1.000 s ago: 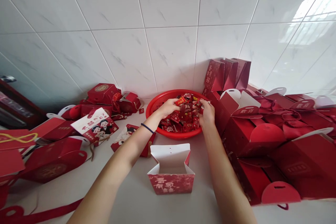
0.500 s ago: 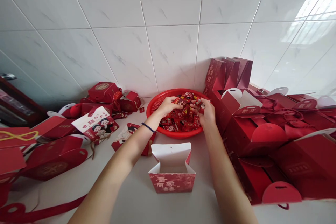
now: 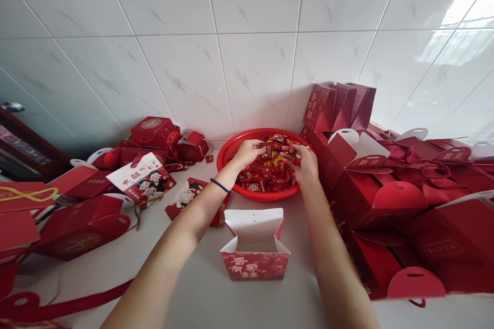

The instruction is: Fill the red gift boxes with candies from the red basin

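Both hands are over a round red plastic basket (image 3: 227,157) heaped with small red-wrapped candies (image 3: 266,175). My left hand (image 3: 249,153), with a dark band at the wrist, pinches a wrapped candy (image 3: 269,150) at its fingertips. On the basket's right side, my right hand (image 3: 304,163) curls its fingers around a wrapped candy (image 3: 298,154); part of its grip is hidden. In front of the basket, between my forearms, stands a red paper gift box (image 3: 254,266) with its white-lined top open toward me.
Stacked red gift boxes (image 3: 393,195) crowd the right side, with several upright boxes (image 3: 322,108) against the tiled wall (image 3: 254,72). More boxes (image 3: 81,226) and a printed card box (image 3: 144,180) lie at left. A red ribbon (image 3: 88,298) lies at front left.
My left hand now shows a wrapped candy more plainly at its fingertips. Both hands stay over the basket, and the view has shifted slightly.
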Demonstrator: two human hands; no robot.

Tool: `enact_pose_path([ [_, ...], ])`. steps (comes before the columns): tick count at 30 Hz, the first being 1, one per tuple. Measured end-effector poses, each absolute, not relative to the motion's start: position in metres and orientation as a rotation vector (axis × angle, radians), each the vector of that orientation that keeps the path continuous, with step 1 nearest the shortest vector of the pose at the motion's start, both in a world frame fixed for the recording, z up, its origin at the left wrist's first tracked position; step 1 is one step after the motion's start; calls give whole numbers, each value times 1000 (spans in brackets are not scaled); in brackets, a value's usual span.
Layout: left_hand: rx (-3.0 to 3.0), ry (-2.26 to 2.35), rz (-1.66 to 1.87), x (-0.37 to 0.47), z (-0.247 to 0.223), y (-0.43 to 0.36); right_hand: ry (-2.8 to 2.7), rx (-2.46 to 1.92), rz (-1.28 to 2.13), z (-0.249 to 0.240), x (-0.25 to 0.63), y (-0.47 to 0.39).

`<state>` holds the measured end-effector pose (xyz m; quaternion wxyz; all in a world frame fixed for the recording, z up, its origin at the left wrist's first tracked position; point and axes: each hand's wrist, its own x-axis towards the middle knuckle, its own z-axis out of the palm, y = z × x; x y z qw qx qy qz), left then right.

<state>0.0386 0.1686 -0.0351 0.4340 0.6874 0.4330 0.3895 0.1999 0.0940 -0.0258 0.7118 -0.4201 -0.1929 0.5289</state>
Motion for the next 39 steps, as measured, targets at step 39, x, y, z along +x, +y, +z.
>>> enact_pose_path([
  [39, 1986, 1285, 204, 31, -27, 130, -495, -965, 1177, -25, 198, 93],
])
